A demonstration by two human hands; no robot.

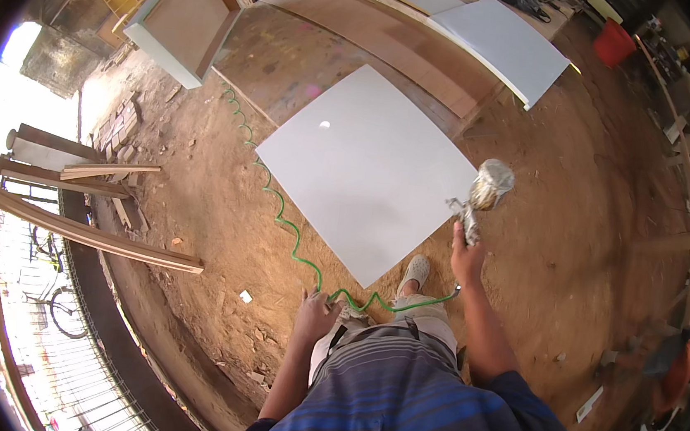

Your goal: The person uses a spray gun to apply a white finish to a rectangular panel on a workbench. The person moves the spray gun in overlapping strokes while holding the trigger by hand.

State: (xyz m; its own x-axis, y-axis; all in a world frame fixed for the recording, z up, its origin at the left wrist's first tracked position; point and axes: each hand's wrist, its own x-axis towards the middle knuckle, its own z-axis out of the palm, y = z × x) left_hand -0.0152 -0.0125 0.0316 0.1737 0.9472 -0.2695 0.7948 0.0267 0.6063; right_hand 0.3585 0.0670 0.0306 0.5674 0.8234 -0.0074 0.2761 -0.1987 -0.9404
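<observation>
My right hand [466, 256] is closed around the handle of a spray gun [472, 215] with a paint cup [493, 184] on top, both spattered silvery white. The gun is over the right corner of a large white panel [365, 176], which lies in front of me, its near corner pointing at my feet. A green coiled air hose [296, 252] comes from the far left, passes through the closed fingers of my left hand [316, 314] at my waist, and runs across to just below the gun.
Beyond the panel stands a paint-stained worktop [282, 51], with a white-edged cabinet box [185, 17] at left. Further boards and a pale sheet [503, 44] lie at the back. Wooden planks [103, 230] jut in from the left. A red bucket [614, 44] stands far right. Underfoot is bare earth [221, 204].
</observation>
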